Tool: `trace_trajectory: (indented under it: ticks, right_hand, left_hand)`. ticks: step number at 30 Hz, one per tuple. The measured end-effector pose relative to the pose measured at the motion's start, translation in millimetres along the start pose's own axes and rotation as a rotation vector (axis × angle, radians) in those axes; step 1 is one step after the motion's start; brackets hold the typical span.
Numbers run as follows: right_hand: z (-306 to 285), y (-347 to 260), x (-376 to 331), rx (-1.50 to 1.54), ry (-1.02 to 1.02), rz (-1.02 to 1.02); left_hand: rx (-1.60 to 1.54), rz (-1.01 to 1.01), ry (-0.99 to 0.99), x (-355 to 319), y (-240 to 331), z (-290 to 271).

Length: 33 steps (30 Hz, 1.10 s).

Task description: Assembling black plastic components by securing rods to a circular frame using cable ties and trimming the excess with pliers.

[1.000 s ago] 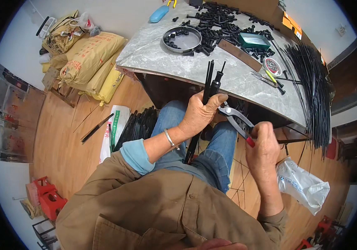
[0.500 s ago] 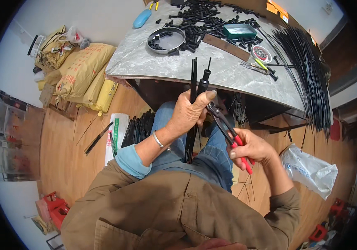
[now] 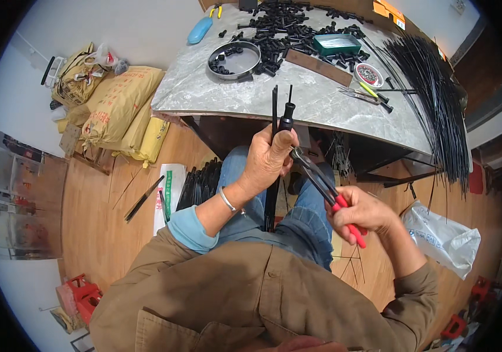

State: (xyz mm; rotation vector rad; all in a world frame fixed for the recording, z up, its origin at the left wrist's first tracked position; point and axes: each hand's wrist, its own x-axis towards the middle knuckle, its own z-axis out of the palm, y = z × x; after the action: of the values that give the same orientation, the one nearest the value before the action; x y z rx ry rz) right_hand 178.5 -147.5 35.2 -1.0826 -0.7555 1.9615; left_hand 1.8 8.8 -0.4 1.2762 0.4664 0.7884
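Observation:
My left hand [image 3: 266, 155] is closed above my lap. It grips a bundle of thin black rods [image 3: 275, 105] together with a black stepped tubular fitting [image 3: 286, 117], thumb pressed against the fitting. Out of the fitting's top pokes one thin rod, and the bundle's lower ends [image 3: 270, 211] hang down between my knees. In my closed right hand [image 3: 361, 212] are red-handled pliers [image 3: 320, 180], slanting up toward the left. Their dark jaws meet the fingers of my left hand just below the fitting; what lies between the jaws is hidden.
A grey marbled table [image 3: 204, 97] stands ahead, bearing a heap of black fittings [image 3: 280, 29], a round metal dish [image 3: 234, 60], a green box [image 3: 337, 44] and long black rods [image 3: 426, 100]. Yellow sacks [image 3: 122, 108] lie left; a white plastic bag [image 3: 441, 237] is on the floor right.
The pliers and my right hand have moved slightly right and down. My left thumb has shifted left on the fitting, which sits a little lower. The whole view has drifted slightly.

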Motion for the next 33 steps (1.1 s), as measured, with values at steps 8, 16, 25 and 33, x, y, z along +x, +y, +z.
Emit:
trace_trajectory:
  ticks: [8,16,25,33]
  right_hand:
    - [4.3,-16.1,-9.1,-1.203,0.446,-0.450]
    - [7.3,-17.7,-19.3,-0.371,0.075,0.243]
    - [10.4,-14.3,-23.2,-0.377,0.288,-0.047]
    - [-7.6,-31.7,-27.3,-0.486,0.021,0.270]
  left_hand:
    - [-0.077,0.027,0.011,-2.6,-2.7,-1.8]
    - [-0.104,0.035,0.025,-12.0,1.9,7.5]
    - [-0.105,0.045,0.005,-11.6,0.9,0.4]
    - [-0.053,0.074,-0.019,-13.3,-1.8,8.3]
